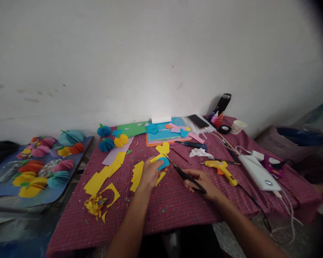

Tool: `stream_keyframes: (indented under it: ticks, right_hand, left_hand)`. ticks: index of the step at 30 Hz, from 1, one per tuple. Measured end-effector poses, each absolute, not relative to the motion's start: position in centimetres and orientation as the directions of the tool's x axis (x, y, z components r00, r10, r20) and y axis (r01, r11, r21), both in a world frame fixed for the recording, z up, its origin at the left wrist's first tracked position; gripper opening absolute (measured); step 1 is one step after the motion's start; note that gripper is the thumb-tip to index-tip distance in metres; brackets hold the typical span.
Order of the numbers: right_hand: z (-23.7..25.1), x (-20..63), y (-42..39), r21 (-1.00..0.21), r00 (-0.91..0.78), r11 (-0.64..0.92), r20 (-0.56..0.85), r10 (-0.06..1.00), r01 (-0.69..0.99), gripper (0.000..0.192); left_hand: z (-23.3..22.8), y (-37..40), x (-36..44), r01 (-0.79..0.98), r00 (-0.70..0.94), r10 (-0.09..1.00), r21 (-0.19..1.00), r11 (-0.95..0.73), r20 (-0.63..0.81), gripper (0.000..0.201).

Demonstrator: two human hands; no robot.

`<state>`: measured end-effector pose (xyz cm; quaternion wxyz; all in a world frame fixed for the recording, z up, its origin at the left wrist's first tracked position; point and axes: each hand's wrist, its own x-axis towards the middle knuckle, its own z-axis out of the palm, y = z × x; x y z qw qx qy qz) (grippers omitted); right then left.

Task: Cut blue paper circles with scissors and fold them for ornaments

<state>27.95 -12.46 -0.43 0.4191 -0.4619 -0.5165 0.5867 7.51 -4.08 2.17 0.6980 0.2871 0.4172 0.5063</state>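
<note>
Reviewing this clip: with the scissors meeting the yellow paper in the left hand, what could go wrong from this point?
1. The scissors in the right hand point at the yellow paper just beside the left hand; its fingers could get nicked.
2. The glue gun lies close to the right hand, its cord trailing off the table edge; an elbow might snag it.
3. Yellow scraps near the edge may slide off.

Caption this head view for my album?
Left hand holds yellow paper; right hand cuts with black scissors.
</note>
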Motion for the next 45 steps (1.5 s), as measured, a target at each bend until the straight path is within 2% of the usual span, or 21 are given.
stream_keyframes:
  ticks: [13,25,32,45]
  right_hand:
    - [-0.7,27.6,-12.4,-0.989,-0.211,-0.122,-0.102,0.972,-0.083,0.038]
    - [-0.4,28.7,-12.6,-0.993,-0.251,-0.120,-0.114,0.961,-0.009,0.040]
    - [-1.0,29.6,-12.4,-0.989,-0.250,-0.143,-0.149,0.957,0.042,0.047]
    - [-0.1,29.6,-12.5,-0.992,-0.294,-0.085,-0.108,0.950,0.090,0.046]
  left_hand:
    - [2.1,-4.2,7.6,-0.461,0.165,0.938,0.817,0.347,-0.306,0.041]
    - [2.0,-4.1,7.4,-0.437,0.226,0.933,0.827,0.354,-0.280,0.036]
    - [1.6,-4.1,7.3,-0.412,0.256,0.930,0.840,0.352,-0.265,0.036]
    - [2.0,-4.2,7.3,-0.396,0.280,0.925,0.848,0.354,-0.255,0.035]
